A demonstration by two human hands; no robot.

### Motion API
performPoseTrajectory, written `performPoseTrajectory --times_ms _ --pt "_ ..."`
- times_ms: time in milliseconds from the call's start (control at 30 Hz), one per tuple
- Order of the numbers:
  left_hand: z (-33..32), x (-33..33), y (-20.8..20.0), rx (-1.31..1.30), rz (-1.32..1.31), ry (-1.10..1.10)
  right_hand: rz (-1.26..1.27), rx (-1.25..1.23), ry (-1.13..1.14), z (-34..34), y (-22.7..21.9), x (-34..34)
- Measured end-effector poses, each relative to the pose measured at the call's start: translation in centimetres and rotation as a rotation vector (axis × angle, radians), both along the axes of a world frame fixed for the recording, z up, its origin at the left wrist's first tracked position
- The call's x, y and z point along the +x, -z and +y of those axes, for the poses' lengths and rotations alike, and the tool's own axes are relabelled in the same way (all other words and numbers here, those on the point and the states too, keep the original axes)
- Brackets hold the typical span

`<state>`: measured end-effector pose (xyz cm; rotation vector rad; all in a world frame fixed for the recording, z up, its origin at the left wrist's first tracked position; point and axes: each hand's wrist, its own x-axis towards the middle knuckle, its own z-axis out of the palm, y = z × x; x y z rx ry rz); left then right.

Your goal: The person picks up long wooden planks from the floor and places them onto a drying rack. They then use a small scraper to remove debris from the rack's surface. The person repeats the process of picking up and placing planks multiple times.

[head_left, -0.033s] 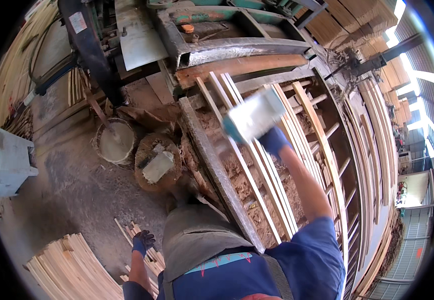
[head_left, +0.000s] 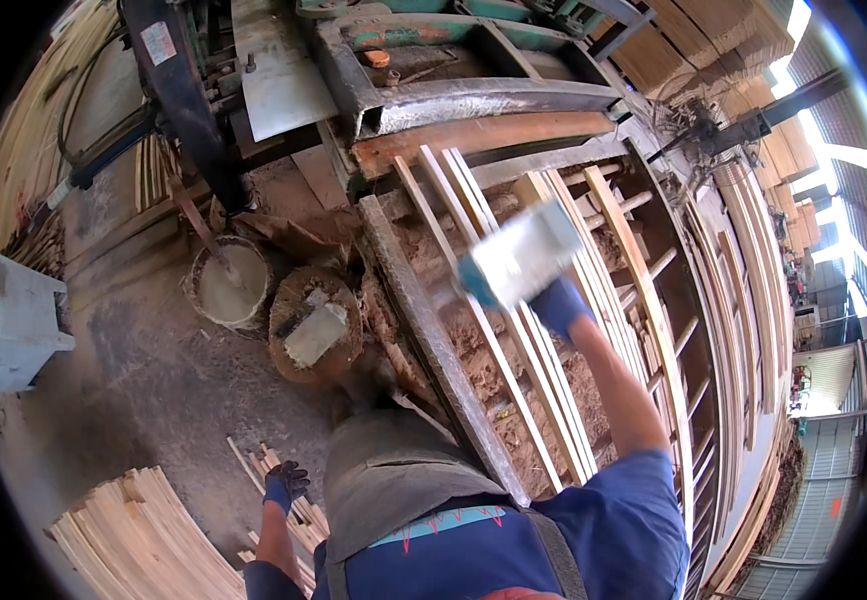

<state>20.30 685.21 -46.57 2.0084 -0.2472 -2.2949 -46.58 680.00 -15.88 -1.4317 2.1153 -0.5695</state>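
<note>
My right hand (head_left: 558, 304), in a blue glove, grips a pale rectangular block-like tool (head_left: 526, 252) with a teal end. Motion blurs the tool, so I cannot tell its exact kind. It is over several long wooden strips (head_left: 550, 385) lying on a metal frame; whether it touches them is unclear. My left hand (head_left: 287, 483), in a dark glove with a blue cuff, hangs low on the left with its fingers apart. It holds nothing and is nearest to some loose wooden strips (head_left: 306, 515).
Left of the frame's rail (head_left: 434, 335), a bucket of pale paste (head_left: 234, 283) with a stick stands beside a round stump-like stand holding a pale block (head_left: 316, 335). Stacked boards (head_left: 149, 535) lie lower left. A heavy metal machine (head_left: 484, 105) stands at the far side.
My right hand and the blurred tool have shifted slightly to the right and nearer to me. My left hand has stayed in place.
</note>
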Motion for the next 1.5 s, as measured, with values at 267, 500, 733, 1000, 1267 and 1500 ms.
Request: performPoseTrajectory --times_ms 267,500,733,1000,1267,1500 --pt "2.0 1.4 2.9 0.098 0.008 0.082 0.280 0.256 0.166 13.8 -3.3 2.0" --pt "3.8 2.3 0.9 0.107 0.035 -0.147 0.465 0.285 -0.116 2.7 0.1 -2.3" --pt "5.3 0.7 -2.2 -0.006 -0.122 0.002 -0.060 0.044 0.239 -21.4 -0.3 -1.6" --pt "5.8 0.9 -2.4 0.059 -0.085 -0.213 -0.703 -0.156 0.339 -18.5 -3.4 0.4" --pt "7.5 0.8 -1.1 0.042 -0.042 -0.211 -0.787 0.167 0.374 -15.1 -2.9 4.5" --pt "9.9 2.1 -1.6 0.068 -0.105 -0.249 -0.647 0.002 0.289 -24.9 -1.3 5.9"
